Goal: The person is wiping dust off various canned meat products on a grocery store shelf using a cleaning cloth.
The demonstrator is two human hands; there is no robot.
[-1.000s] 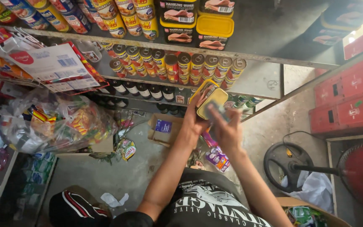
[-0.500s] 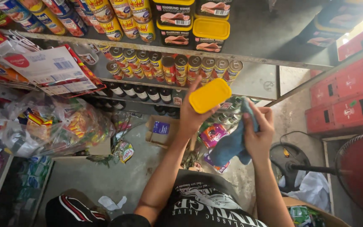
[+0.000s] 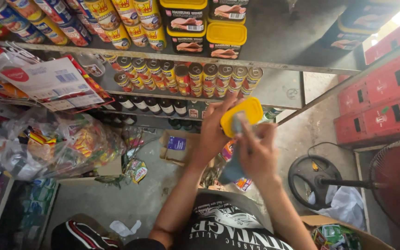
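The left hand holds a flat yellow tin with rounded corners up in front of the shelves. Its fingers wrap the tin's left edge, at nine o'clock on the tin, and the grip is tight on it. The tin sits just right of the middle of the picture, a little above the middle.

The right hand is at about five o'clock from the tin. It holds a soft blue-grey cloth and presses it on the tin's face. The fingers are curled shut on the cloth, and the rest of the cloth hangs down below the hand.

Right behind the tin, at twelve o'clock, a row of small round cans with brown and yellow labels lies on a grey metal shelf. Higher up, more flat yellow-lidded tins are stacked on the top shelf. At nine o'clock, well apart from the hands, lies a big clear plastic bag full of bright packets. At three o'clock, red plastic crates stand stacked by the wall. At about four o'clock, a red floor fan with a round black base stands on the grey floor.
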